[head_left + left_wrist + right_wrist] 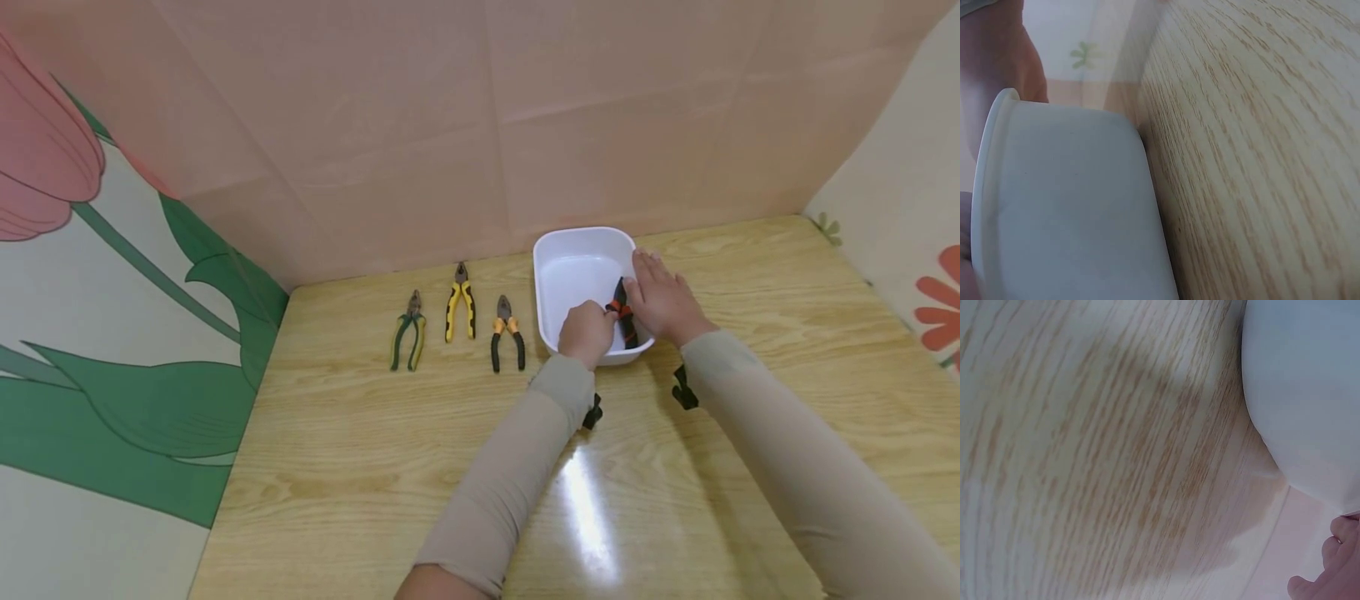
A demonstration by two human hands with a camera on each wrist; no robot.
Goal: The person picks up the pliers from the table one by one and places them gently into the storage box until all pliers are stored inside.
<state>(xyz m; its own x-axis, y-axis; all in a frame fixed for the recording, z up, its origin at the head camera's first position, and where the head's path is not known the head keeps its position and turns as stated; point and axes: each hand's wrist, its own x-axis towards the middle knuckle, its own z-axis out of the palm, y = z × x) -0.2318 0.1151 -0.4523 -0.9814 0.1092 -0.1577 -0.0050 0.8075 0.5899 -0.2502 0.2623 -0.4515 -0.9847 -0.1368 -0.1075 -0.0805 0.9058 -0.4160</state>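
Observation:
A white plastic basin [573, 287] stands at the back of the table, right of centre. Inside it, along its right wall, is a pair of red-and-black pliers [628, 329], jaws pointing away. The left hand [587, 332] reaches over the near rim with curled fingers and grips the pliers near their middle; its fingertips are partly hidden. Laid over the right rim, the right hand [663, 298] has fairly straight fingers, its thumb close beside the pliers. Both wrist views show mainly the basin's outer wall [1079, 194], with fingers [1329, 569] of the right hand at a lower corner.
Left of the basin lie orange-and-black pliers [507, 333], yellow-and-black pliers [461, 304] and green-handled pliers [408, 332], jaws pointing away. A pinkish covered wall [390, 142] rises behind the wood-grain table [337, 467]; floral panels stand at both sides.

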